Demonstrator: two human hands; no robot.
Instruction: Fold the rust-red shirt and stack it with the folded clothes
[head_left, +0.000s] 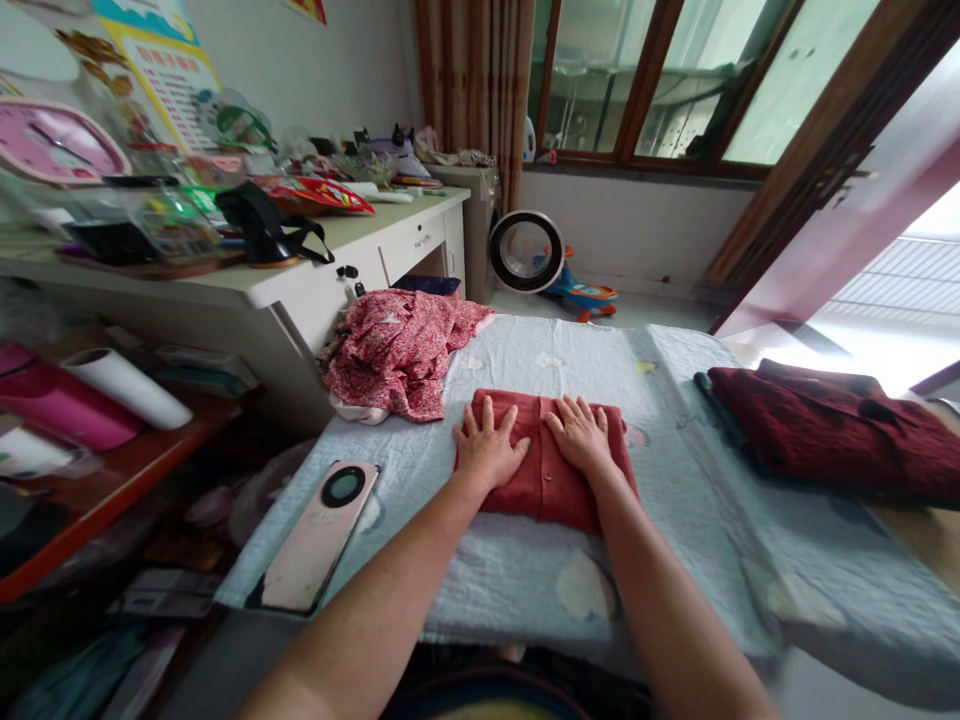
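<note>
- Room: a cluttered bedroom, with a bed (675,420) under a pale blue quilt as the working surface; a window and curtains stand behind it.
- Far left: a white counter (315,275) carries a pink clock (56,140), a black bag (262,225) and loose packets, crowded near its edge.
- Left edge of the bed: a pink phone (319,535) lies face down, close to the quilt's border. Judgement: a tug on the quilt could slide it off to the floor.
- Upper left of the bed: a crumpled floral garment (397,350) lies unfolded, just beside the folded piece but apart from it.
- Centre: a folded red shirt (544,470) lies flat on the quilt, button placket up.
- Left hand (487,445): fingers spread, palm pressed flat on the shirt's left half, gripping nothing.
- Right hand (581,435): fingers spread, palm flat on the right half, likewise not clamped.
- Judgement: uneven pressure could skew the folds or bunch the quilt beneath.
- Right: a dark red garment (825,425) lies folded, well apart from the hands.
</note>
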